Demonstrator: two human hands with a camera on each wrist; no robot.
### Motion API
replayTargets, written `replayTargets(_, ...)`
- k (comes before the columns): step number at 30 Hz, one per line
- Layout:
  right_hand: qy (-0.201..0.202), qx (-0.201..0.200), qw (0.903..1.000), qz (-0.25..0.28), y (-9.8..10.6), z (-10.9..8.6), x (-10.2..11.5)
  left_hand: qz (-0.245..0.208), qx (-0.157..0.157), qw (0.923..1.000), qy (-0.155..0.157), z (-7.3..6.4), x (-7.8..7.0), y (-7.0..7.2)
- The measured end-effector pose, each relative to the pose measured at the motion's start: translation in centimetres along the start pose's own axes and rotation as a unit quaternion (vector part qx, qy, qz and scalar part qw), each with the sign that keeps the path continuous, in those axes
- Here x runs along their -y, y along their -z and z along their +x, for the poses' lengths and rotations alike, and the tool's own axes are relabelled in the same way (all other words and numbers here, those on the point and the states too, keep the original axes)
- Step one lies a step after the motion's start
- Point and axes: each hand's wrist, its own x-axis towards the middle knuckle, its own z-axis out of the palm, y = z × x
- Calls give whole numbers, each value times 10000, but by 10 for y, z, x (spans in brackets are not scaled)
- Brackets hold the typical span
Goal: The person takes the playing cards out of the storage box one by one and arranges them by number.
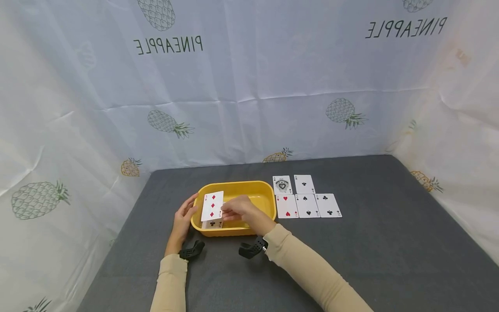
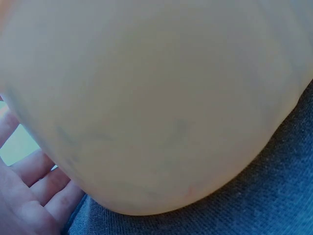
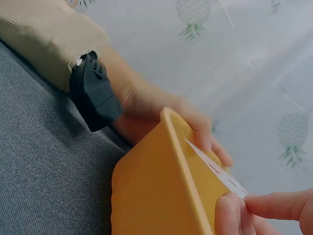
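Note:
My right hand [image 1: 241, 208] pinches a three of diamonds [image 1: 212, 206] by its right edge, above the left part of a yellow tray [image 1: 234, 232]. In the right wrist view, the card [image 3: 215, 169] is seen nearly edge-on between thumb and fingers [image 3: 276, 204]. Under it in the tray lies a club card [image 1: 212, 224], partly hidden. My left hand [image 1: 183, 219] holds the tray's left end, with fingers hooked over the rim. The left wrist view is mostly filled by the tray's outer wall [image 2: 161, 122], with some fingers [image 2: 49, 183] at its edge.
Right of the tray, a back row has an ornate ace [image 1: 282, 185] and an ace of clubs [image 1: 304, 184]. In front lie a two of hearts [image 1: 286, 206], two of spades [image 1: 307, 206] and two of clubs [image 1: 328, 205]. Pineapple-printed curtains [image 1: 241, 86] enclose the dark table [image 1: 390, 238].

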Motion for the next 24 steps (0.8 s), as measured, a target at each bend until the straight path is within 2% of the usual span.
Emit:
replayTargets(6,250,284,9993,8,13,-9,-2,85,12,9999,73,2,0,0)
replayTargets(19,594,524,9967,173,37,-28,5,107,62,9998,151,2,0,1)
replayTargets(24,765,760,9942,-60,53,-38,5,48,55,9999,148,2,-1,0)
